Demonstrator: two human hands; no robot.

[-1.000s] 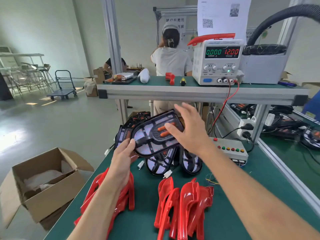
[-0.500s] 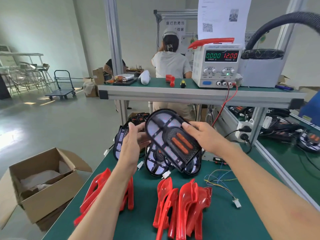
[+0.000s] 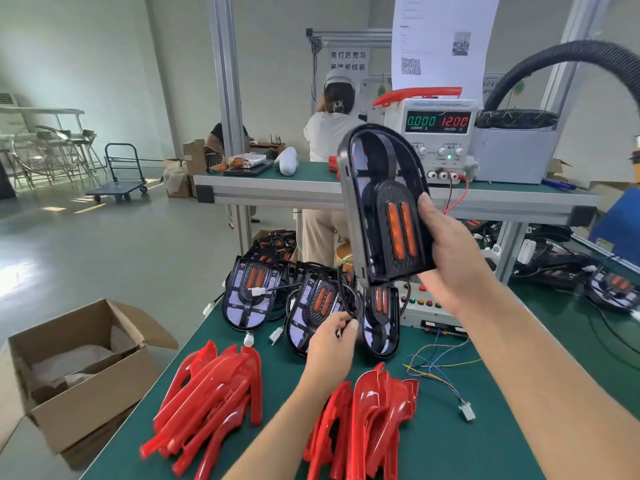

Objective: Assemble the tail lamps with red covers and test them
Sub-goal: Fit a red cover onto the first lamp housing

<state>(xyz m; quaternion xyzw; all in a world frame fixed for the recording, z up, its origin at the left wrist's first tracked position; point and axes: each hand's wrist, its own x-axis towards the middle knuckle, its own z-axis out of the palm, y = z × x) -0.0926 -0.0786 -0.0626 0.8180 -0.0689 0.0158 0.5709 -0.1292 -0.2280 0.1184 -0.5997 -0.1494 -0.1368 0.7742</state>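
A person's right hand (image 3: 450, 261) grips a black tail lamp (image 3: 382, 206) upright above the green table (image 3: 502, 441), partly hiding a power supply (image 3: 440, 136), while the left hand (image 3: 329, 344) pinches its dangling black wire (image 3: 346, 299), red covers (image 3: 214, 400) piled below.

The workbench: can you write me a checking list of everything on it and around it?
Surface: green bench mat, in use.
Job's things: one tail lamp held up; more lamps lying at the back; two piles of red covers.
Clutter: switch box behind the lamps.
Grippers: right hand grips the raised lamp; left hand pinches its black cable.
Cables: loose coloured wire harness with white plug; red lead from power supply reading 12.00.
Surroundings: open cardboard box on the floor; person working behind.
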